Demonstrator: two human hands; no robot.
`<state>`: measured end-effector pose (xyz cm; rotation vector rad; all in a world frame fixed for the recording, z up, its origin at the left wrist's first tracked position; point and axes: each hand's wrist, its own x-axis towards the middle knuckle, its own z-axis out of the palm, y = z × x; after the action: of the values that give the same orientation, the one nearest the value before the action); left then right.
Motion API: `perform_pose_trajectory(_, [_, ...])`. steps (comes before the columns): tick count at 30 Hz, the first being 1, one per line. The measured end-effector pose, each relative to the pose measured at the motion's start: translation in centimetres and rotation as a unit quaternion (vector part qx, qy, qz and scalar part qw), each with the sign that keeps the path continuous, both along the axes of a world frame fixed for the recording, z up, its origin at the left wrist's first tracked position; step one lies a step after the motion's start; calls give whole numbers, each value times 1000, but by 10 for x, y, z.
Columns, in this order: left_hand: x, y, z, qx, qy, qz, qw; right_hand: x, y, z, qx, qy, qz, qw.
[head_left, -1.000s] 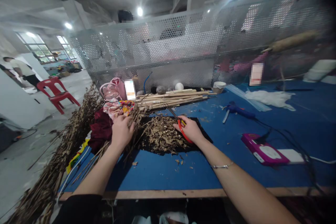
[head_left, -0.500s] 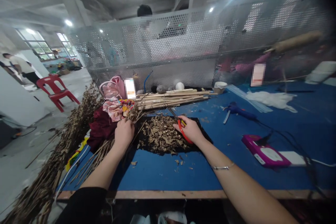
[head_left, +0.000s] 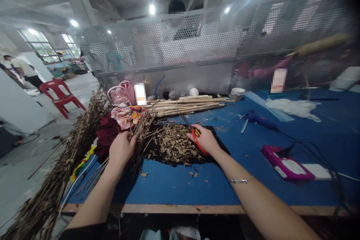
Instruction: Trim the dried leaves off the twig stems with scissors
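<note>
My left hand (head_left: pixel 121 149) is closed around a bunch of dry brown twigs (head_left: pixel 142 127) at the left of the blue table (head_left: pixel 174 185). Their stems trail down past the table's left edge. My right hand (head_left: pixel 204 138) grips red-handled scissors (head_left: pixel 194 135), blades pointing away toward the far side. Between the two hands lies a heap of dry leaf clippings (head_left: pixel 174 143) on a black sheet (head_left: pixel 219 143).
A large pile of dried branches (head_left: pixel 56 180) hangs off the table's left. Pale sticks (head_left: pixel 185 105), patterned and dark red cloth (head_left: pixel 123 118), a blue glue gun (head_left: pixel 257 119), a pink device (head_left: pixel 285 163) with cables and a perforated metal screen (head_left: pixel 197 52) surround the work area. A red chair (head_left: pixel 60 95) stands far left.
My left hand has shifted left and slightly toward me, pulling the twig bunch along. My right hand with the scissors has stayed nearly in place.
</note>
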<state>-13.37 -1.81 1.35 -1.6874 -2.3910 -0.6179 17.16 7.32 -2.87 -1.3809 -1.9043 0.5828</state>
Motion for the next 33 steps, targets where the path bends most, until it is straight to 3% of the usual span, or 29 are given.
perform_pose_trajectory(6, [3,21,-6,-31,-1,-41,999,-1,-2,-1,-5,-2,3,1000])
perform_pose_trajectory(11, [-2,39,1,-82,-62,-71,992,0,-2,1,-7,8,-4,1000])
perform_pose_trajectory(18, [-30,35,17,9,-244,-63,968,0,0,-1,-11,6,-4,1000])
perform_pose_trajectory(20, [-37,28,21,41,-228,-34,972,0,0,-1,-11,6,-4,1000])
perform_pose_trajectory(22, [-42,21,24,54,-136,14,989,0,0,-1,-10,9,-4,1000])
perform_pose_trajectory(25, [-41,14,18,-32,-49,23,998,0,-1,-1,-11,12,-1,1000])
perform_pose_trajectory(28, [-33,15,4,-126,-72,-15,989,-1,-2,0,-12,10,0,1000])
perform_pose_trajectory(33, [-24,24,-8,-94,-146,-15,985,-1,-5,5,-5,12,-3,1000])
